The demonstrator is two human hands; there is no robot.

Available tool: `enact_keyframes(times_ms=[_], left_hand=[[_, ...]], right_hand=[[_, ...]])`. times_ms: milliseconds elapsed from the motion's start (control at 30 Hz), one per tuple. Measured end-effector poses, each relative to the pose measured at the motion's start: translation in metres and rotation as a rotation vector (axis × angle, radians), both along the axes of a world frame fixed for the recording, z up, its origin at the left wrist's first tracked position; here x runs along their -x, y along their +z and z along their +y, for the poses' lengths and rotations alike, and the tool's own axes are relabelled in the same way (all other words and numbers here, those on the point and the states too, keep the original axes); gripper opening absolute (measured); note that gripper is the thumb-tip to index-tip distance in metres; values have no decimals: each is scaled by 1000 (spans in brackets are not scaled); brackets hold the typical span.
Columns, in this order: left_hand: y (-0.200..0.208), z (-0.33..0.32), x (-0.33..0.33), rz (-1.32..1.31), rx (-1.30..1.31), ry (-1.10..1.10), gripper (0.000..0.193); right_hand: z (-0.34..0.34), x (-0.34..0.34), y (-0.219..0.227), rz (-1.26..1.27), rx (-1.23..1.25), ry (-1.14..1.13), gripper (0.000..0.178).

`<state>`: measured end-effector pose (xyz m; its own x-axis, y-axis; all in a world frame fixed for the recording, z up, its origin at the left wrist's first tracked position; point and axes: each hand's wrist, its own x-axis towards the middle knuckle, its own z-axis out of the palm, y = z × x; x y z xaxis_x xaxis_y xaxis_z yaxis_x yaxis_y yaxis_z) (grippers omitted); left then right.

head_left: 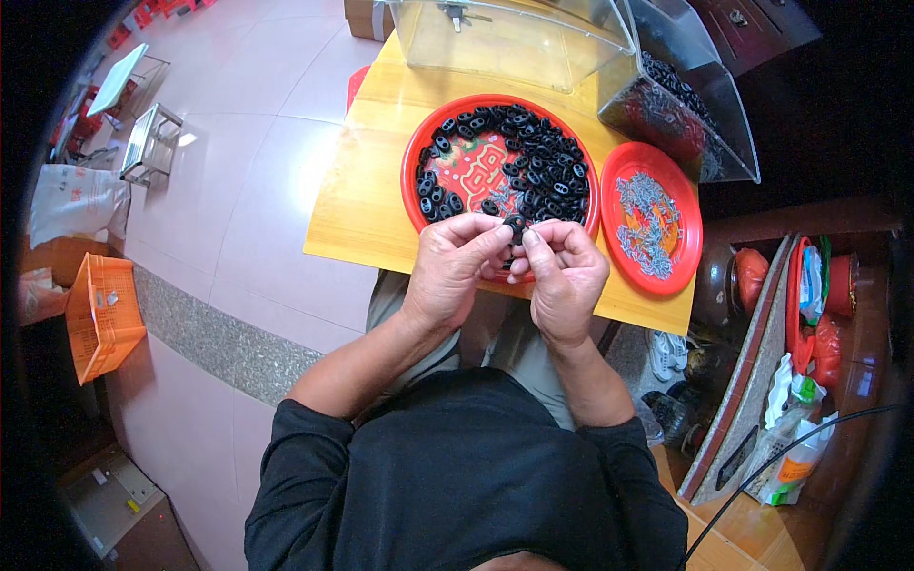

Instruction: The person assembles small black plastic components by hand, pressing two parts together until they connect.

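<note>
Over the near rim of a red round tray (407, 181), my two hands meet fingertip to fingertip. My left hand (447, 271) pinches a small black two-hole cord lock piece (515, 224) between thumb and fingers. My right hand (571, 276) is closed in a pinch right beside that piece; whatever its fingertips hold is too small to make out. Many similar black cord lock pieces (552, 162) lie in the tray, heaped toward its right side. Some small grey metal bits (506, 200) lie among them.
A smaller red plate (692, 224) with many small grey metal pieces, apparently springs (647, 233), stands at the right of the yellow wooden table (357, 190). Clear plastic bins (514, 48) stand behind, the right one (733, 152) holding dark pieces. An orange basket (100, 314) is far left.
</note>
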<state>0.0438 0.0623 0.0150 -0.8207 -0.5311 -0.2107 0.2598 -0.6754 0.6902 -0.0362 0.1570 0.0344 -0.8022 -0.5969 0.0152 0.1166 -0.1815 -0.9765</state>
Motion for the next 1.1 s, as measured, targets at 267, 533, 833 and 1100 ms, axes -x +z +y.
enact_keyframes(times_ms=[267, 533, 833, 1100], left_hand=[[11, -8, -8, 16, 128, -93, 7], [15, -12, -14, 73, 174, -171, 6], [30, -13, -19, 128, 239, -229, 9], [34, -20, -23, 154, 301, -299, 9]], right_hand=[[12, 6, -6, 335, -38, 151, 24], [16, 8, -3, 641, -53, 218, 25], [15, -1, 2, 744, -12, 137, 23], [19, 3, 0, 721, 17, 206, 25]])
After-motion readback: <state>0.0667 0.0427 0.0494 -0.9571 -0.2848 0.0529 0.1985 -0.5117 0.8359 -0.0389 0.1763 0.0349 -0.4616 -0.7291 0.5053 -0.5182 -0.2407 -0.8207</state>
